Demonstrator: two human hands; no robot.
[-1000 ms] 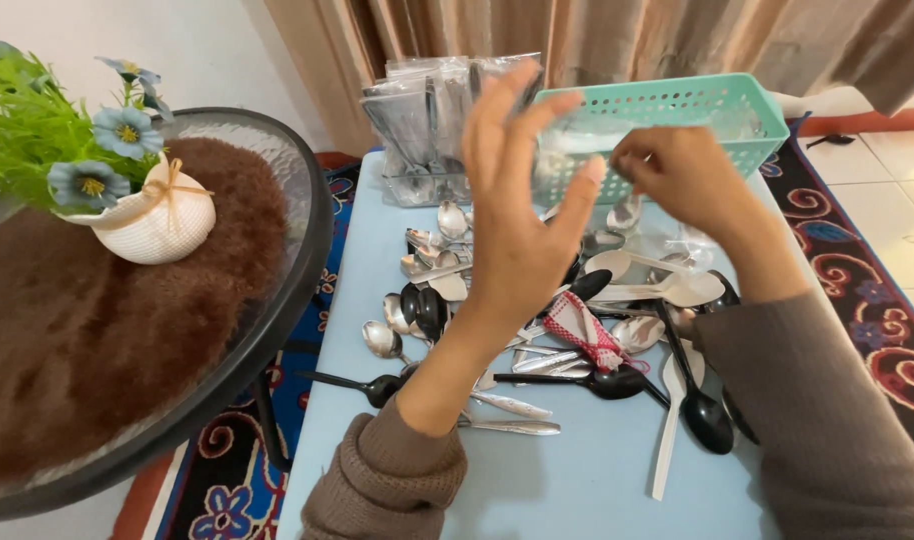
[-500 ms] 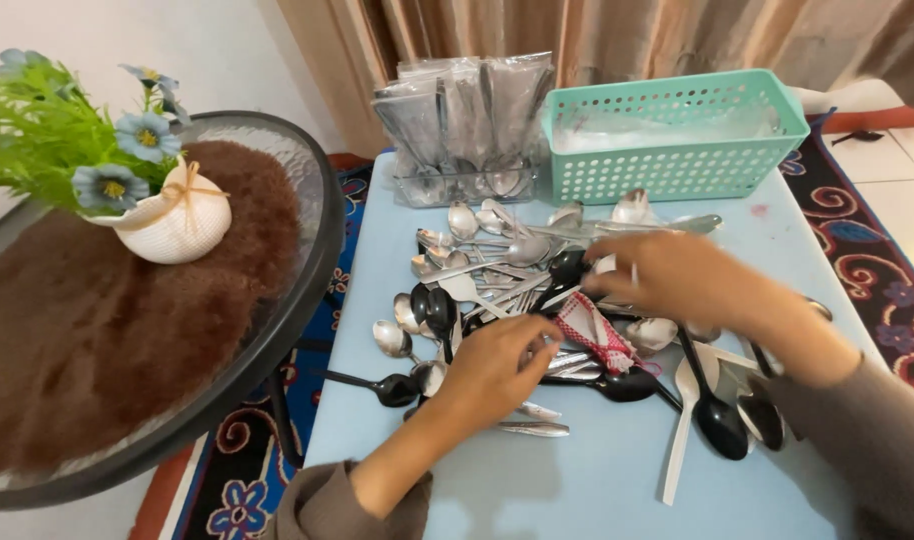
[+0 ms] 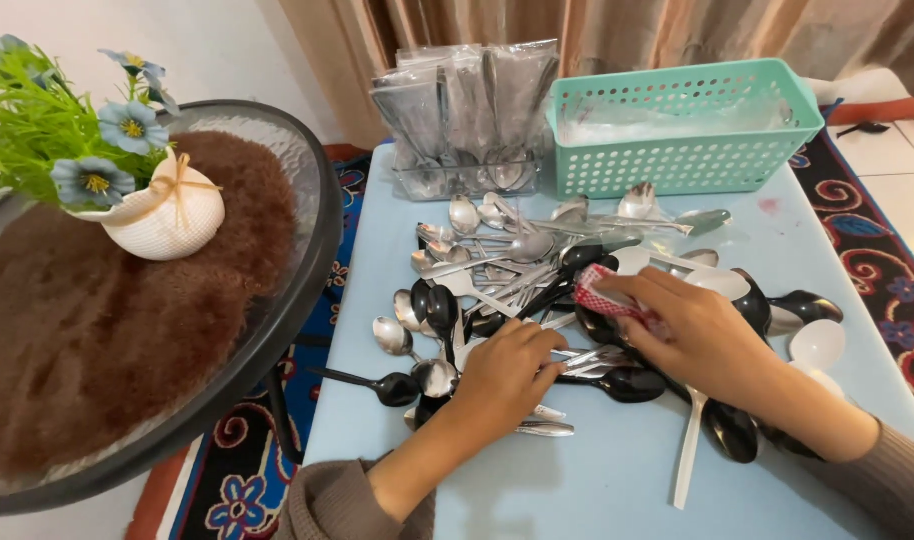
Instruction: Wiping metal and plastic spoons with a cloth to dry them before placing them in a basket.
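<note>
Both hands are down in the pile of spoons [image 3: 537, 290] on the light blue table [image 3: 597, 480]. The left hand [image 3: 507, 372] is curled with fingers together on some metal handles, probably gripping them. The right hand [image 3: 697, 335] is clamped on a red checked cloth [image 3: 605, 293]. Most spoons lie loose; the green basket [image 3: 677, 125] holds no spoons.

Even, soft daylight; shadows beneath the spoons [image 3: 537, 300] on the pale blue tabletop [image 3: 617, 470] are faint. Metal shows mild glare. Wide-angle lens bends the edges; focus is sharp throughout.
</note>
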